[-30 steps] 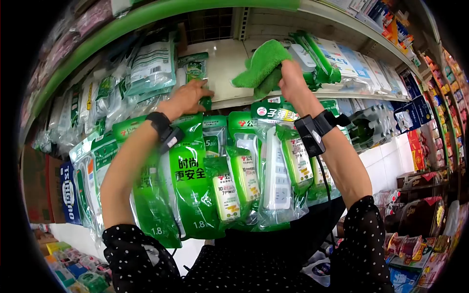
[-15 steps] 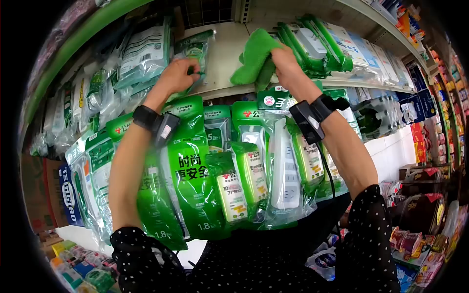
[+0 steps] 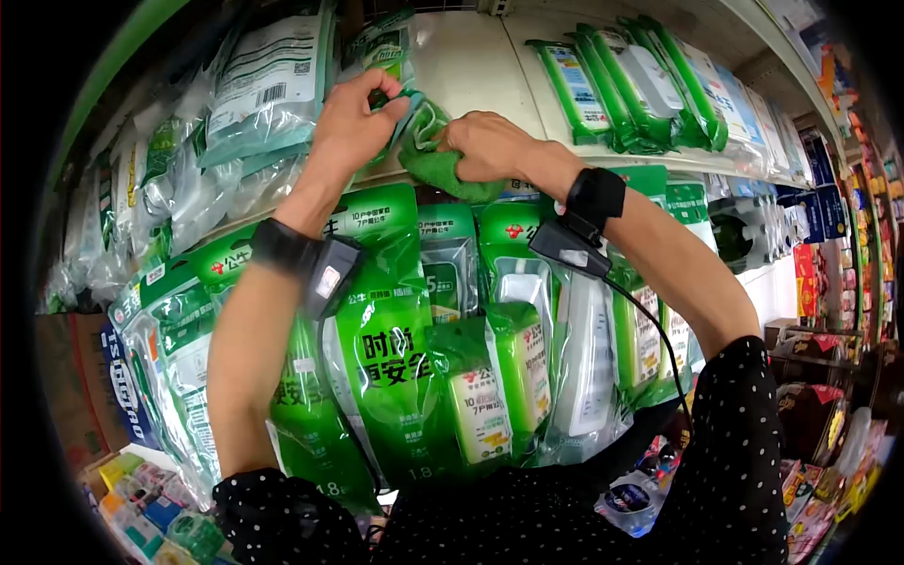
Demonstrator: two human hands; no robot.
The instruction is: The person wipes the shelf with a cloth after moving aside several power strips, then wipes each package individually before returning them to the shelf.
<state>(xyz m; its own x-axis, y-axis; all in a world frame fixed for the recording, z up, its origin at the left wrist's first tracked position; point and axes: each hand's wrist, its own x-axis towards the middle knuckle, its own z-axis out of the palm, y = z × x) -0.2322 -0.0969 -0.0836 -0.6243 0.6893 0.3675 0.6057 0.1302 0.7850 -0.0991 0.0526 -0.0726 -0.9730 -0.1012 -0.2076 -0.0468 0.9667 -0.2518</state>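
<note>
The right hand grips a green cloth at four o'clock from the left hand, which pinches a packet.

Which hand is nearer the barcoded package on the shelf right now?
Left. The left hand is just to the right of the barcoded package; the right hand is farther right, gripping the green cloth.

On my feed I've got the pale shelf, a seam crossing its top: bagged packets crowding the left, a green-labelled pack beside them, green-edged packs lined up right, white-and-blue packs beyond.
</note>
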